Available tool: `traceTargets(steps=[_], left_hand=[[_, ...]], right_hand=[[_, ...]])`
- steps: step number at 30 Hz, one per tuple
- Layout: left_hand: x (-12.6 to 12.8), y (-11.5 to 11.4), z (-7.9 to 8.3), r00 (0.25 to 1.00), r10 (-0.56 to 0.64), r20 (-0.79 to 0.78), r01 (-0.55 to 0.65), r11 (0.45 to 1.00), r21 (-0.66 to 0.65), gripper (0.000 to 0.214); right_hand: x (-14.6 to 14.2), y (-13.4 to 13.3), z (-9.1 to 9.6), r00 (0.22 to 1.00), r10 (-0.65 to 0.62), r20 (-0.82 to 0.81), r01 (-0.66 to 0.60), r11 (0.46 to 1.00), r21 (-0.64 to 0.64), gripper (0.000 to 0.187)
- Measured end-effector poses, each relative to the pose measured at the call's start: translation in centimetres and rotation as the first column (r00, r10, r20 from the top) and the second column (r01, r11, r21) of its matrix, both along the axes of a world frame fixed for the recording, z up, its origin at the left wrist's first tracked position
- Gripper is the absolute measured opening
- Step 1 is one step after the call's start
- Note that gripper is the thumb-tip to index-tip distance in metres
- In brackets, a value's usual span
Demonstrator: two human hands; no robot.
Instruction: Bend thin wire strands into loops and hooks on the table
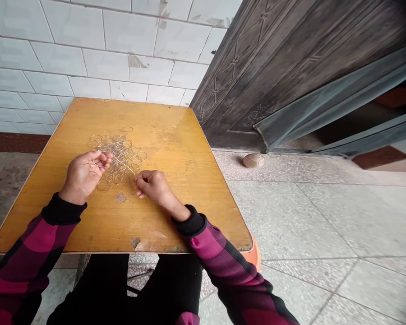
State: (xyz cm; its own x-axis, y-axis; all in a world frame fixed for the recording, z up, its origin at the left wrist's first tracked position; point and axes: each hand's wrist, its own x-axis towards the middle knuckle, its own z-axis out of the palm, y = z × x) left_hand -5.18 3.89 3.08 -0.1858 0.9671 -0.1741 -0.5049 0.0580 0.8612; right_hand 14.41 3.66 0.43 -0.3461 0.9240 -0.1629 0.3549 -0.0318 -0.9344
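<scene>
A loose heap of thin metal wire rings [120,151] lies on the wooden table, left of its middle. My left hand [84,174] is at the heap's left edge, its fingers curled and pinching a thin wire. From there a straight length of the wire [124,163] runs across the heap to my right hand [154,186]. At the heap's lower right, my right hand is closed, with thumb and forefinger on the wire's other end. Part of the wire is hidden inside the fingers.
The yellow-brown table [176,149] has worn, chipped patches near its front edge. Behind it rises a white tiled wall [122,40]. A dark carved wooden door [243,76] with a grey curtain [291,117] stands at the right. A round stone-like object [253,160] lies on the floor.
</scene>
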Motion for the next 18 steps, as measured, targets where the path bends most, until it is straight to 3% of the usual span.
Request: traceTargets(steps=[7, 11, 13, 15, 17, 18], left_hand=[[-1.4, 0.5, 0.7, 0.997, 0.060, 0.054, -0.057, 0.997, -0.056, 0.017], [-1.9, 0.6, 1.1, 0.994, 0.069, 0.082, -0.064, 0.996, -0.065, 0.019], [-2.2, 0.7, 1.5, 0.993, 0.079, 0.085, -0.074, 0.995, -0.063, 0.020], [-2.5, 0.8, 1.8, 0.995, 0.060, 0.074, -0.055, 0.997, -0.060, 0.022], [-2.4, 0.8, 1.8, 0.998, -0.043, 0.037, 0.046, 0.996, -0.073, 0.023], [-2.2, 0.7, 1.6, 0.992, -0.129, 0.010, 0.129, 0.988, -0.086, 0.023]], right_hand=[[0.4, -0.2, -0.4, 0.997, 0.064, -0.044, -0.065, 0.998, -0.023, 0.017], [0.2, -0.6, -0.2, 0.996, 0.082, -0.026, -0.085, 0.992, -0.097, 0.018], [0.6, -0.5, 0.3, 0.979, 0.202, 0.038, -0.194, 0.969, -0.152, 0.019], [1.8, 0.0, 1.1, 0.915, 0.388, 0.107, -0.360, 0.908, -0.215, 0.019], [3.4, 0.8, 1.9, 0.852, 0.506, 0.133, -0.470, 0.852, -0.233, 0.016], [4.3, 1.2, 2.3, 0.859, 0.497, 0.124, -0.467, 0.860, -0.207, 0.014]])
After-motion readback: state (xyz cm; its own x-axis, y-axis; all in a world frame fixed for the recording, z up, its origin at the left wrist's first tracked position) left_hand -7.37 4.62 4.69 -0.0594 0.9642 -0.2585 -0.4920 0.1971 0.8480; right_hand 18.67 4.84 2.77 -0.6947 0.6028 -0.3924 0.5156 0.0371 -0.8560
